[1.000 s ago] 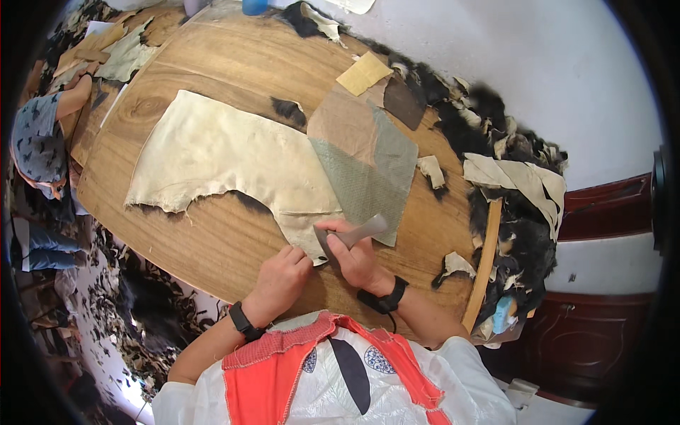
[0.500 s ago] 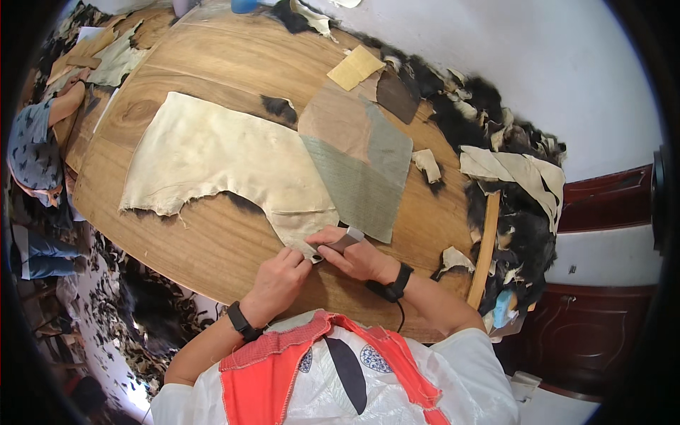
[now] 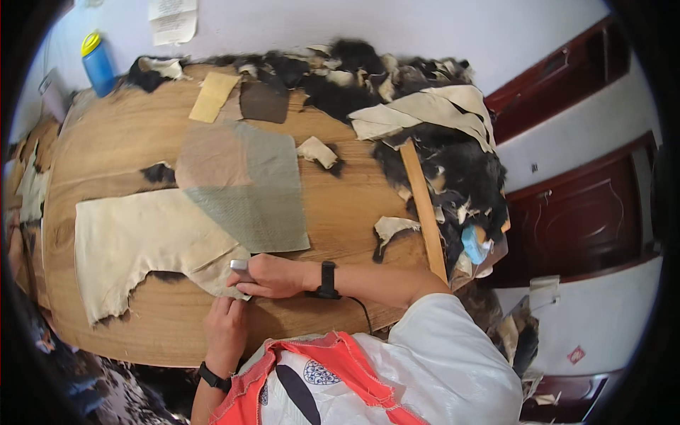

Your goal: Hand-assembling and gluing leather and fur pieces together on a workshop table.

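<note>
A cream hide (image 3: 156, 230) lies skin side up on the wooden table, dark fur showing along its ragged near edge. My right hand (image 3: 282, 275) is closed round a flat grey tool with a silver end (image 3: 239, 265), held over the hide's narrow right corner. Its working edge is hidden, so I cannot tell its exact kind. My left hand (image 3: 225, 327) is closed, its fingertips pinching the hide's near edge at that corner, just below the tool. Partly under the hide's right side lies a grey-green and tan sheet (image 3: 262, 205).
Dark fur scraps (image 3: 340, 78) line the wall side and heap up at the right, beside a wooden strip (image 3: 423, 212). Smaller pieces, a yellow patch (image 3: 214, 97) and a brown one (image 3: 264, 102), lie farther back. A blue bottle (image 3: 99, 71) stands far left.
My view has swung to the right, so the table and hide appear farther left and the co-worker is mostly out of sight. Both hands stay at the hide's corner.
</note>
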A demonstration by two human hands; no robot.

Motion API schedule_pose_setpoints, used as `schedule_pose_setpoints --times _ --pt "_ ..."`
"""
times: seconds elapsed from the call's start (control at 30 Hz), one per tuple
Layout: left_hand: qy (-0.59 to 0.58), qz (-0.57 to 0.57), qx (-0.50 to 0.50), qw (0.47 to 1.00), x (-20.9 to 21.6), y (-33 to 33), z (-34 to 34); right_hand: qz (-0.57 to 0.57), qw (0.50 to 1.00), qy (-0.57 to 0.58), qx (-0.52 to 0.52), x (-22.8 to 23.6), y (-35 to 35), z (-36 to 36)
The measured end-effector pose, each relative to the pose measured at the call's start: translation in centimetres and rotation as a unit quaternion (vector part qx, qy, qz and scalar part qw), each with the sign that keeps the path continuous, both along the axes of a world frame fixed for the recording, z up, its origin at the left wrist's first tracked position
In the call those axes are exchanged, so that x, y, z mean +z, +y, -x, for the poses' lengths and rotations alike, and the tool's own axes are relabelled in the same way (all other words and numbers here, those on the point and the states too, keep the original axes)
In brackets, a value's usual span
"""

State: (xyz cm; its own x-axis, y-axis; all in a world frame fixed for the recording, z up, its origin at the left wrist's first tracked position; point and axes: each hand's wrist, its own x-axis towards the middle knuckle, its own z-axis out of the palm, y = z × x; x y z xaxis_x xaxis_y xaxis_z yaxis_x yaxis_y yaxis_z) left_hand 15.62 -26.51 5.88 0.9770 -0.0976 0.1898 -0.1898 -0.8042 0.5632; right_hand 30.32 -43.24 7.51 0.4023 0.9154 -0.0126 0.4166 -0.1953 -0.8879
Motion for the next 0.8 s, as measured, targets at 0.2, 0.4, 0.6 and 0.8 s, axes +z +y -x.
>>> schedule_pose_setpoints --times 0.2,0.4,0.6,0.8 --pt "-0.004 -0.008 0.01 1.0 0.7 -0.5 -0.4 -0.028 0.997 0.066 -0.018 0.2 -0.7 0.3" --pt "0.014 0.003 0.032 0.999 1.0 -0.1 0.2 -0.093 0.938 0.308 -0.132 2.7 -2.4 -1.7" --pt "0.047 0.028 0.082 0.995 1.2 -0.6 1.0 -0.12 0.888 0.409 -0.175 4.5 -2.9 -1.2" --pt "0.006 0.018 0.146 0.989 1.0 -0.8 1.7 -0.005 0.99 0.135 0.043 2.1 0.4 -1.5"
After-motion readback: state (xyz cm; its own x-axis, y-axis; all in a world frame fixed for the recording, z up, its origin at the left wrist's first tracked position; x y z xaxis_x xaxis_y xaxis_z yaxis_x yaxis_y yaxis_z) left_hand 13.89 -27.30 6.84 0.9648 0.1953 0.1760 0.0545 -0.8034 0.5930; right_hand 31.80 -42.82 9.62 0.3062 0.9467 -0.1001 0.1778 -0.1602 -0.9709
